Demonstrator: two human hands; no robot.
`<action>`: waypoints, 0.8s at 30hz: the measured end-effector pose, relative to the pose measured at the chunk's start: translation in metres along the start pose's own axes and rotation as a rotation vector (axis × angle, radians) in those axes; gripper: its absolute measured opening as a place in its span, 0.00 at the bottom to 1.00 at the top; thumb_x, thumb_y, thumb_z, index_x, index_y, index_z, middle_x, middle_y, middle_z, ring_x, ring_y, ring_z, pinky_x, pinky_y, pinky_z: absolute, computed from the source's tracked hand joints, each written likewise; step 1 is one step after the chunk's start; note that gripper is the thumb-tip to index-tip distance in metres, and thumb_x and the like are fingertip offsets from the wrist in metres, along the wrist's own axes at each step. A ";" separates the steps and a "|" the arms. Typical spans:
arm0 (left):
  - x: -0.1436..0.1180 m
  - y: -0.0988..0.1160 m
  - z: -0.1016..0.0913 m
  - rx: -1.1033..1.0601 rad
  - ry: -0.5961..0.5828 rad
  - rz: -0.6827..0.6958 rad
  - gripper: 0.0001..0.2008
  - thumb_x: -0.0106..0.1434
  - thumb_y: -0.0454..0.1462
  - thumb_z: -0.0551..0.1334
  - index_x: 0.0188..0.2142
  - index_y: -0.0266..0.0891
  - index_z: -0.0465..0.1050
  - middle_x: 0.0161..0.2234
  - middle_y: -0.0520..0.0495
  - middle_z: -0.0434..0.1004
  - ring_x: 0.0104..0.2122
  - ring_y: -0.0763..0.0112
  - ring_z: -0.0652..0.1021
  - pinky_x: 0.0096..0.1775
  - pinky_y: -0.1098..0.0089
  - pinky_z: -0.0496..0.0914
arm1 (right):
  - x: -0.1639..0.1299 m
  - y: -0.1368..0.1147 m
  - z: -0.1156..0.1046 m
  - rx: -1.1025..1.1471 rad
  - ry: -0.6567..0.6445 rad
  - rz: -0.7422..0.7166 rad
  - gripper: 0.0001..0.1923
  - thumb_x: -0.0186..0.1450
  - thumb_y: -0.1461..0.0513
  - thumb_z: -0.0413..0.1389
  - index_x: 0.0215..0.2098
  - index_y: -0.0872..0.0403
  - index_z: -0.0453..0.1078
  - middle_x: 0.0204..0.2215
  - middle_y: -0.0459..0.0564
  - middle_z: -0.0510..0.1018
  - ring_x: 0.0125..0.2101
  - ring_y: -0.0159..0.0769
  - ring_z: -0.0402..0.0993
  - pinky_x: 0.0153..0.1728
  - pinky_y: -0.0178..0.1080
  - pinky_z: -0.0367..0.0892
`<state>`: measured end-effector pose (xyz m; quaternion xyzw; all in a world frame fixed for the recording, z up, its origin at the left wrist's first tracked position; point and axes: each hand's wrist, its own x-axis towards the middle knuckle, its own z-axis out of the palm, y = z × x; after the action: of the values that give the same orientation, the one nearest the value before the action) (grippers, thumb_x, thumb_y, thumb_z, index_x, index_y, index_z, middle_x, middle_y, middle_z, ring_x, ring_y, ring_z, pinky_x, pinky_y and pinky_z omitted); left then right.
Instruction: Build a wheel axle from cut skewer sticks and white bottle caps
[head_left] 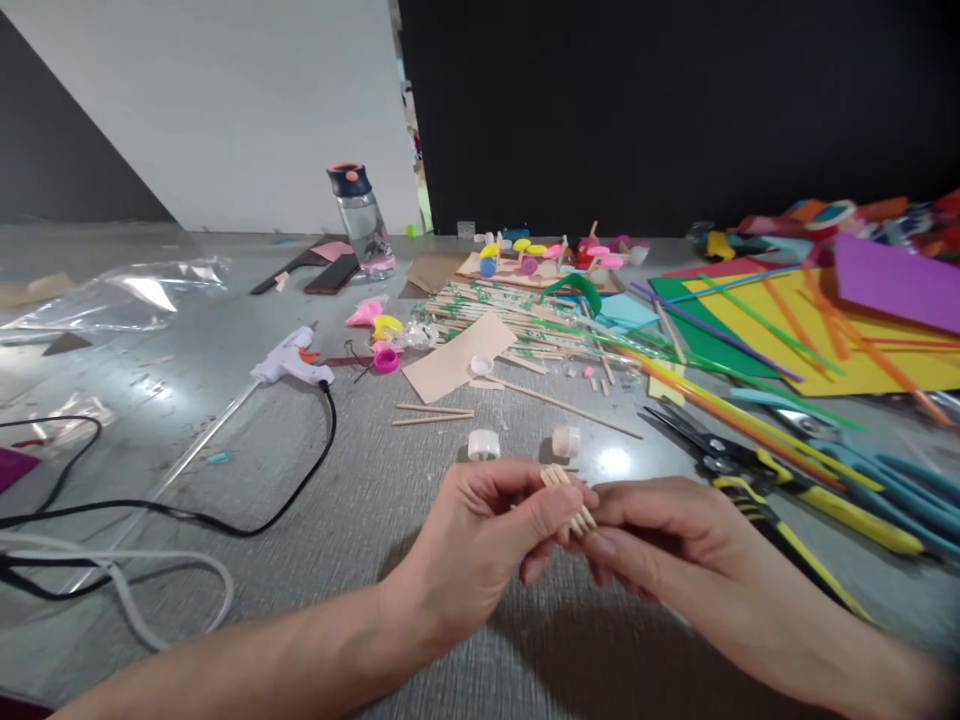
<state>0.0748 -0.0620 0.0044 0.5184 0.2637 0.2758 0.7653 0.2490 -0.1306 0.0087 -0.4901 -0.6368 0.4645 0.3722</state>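
I have both hands together low over the grey table, my left hand and right hand pinching a small bundle of short wooden sticks between the fingertips. Its long axis runs from upper left down to the right, upper ends free above my left thumb. I judge the risk is sticks fanning out or slipping, since the pinch is only at the tips. Just beyond my hands sit two white caps; right of them, yellow-handled cutters; farther left, a glue gun
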 end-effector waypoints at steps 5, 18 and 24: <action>-0.003 0.009 -0.004 0.319 0.029 0.126 0.15 0.68 0.43 0.62 0.28 0.38 0.77 0.23 0.54 0.69 0.21 0.80 0.63 0.23 0.75 0.57 | -0.004 -0.001 -0.002 -0.065 0.027 0.097 0.22 0.72 0.51 0.54 0.24 0.54 0.67 0.20 0.42 0.62 0.22 0.27 0.56 0.21 0.33 0.54; 0.004 0.037 -0.022 0.728 -0.413 -0.242 0.14 0.71 0.37 0.58 0.30 0.36 0.75 0.27 0.52 0.78 0.27 0.77 0.75 0.32 0.76 0.68 | -0.011 -0.008 -0.028 -0.557 -0.147 0.178 0.18 0.73 0.51 0.52 0.29 0.50 0.73 0.25 0.42 0.75 0.28 0.32 0.68 0.28 0.36 0.59; 0.002 0.034 -0.016 0.779 -0.399 -0.326 0.17 0.72 0.39 0.56 0.31 0.35 0.79 0.23 0.52 0.76 0.21 0.81 0.71 0.26 0.79 0.64 | -0.014 -0.007 -0.029 -0.600 -0.155 0.193 0.16 0.73 0.53 0.52 0.29 0.48 0.71 0.28 0.40 0.75 0.31 0.31 0.69 0.32 0.35 0.60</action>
<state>0.0598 -0.0392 0.0312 0.7620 0.2730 -0.0726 0.5827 0.2774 -0.1384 0.0237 -0.5992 -0.7223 0.3252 0.1160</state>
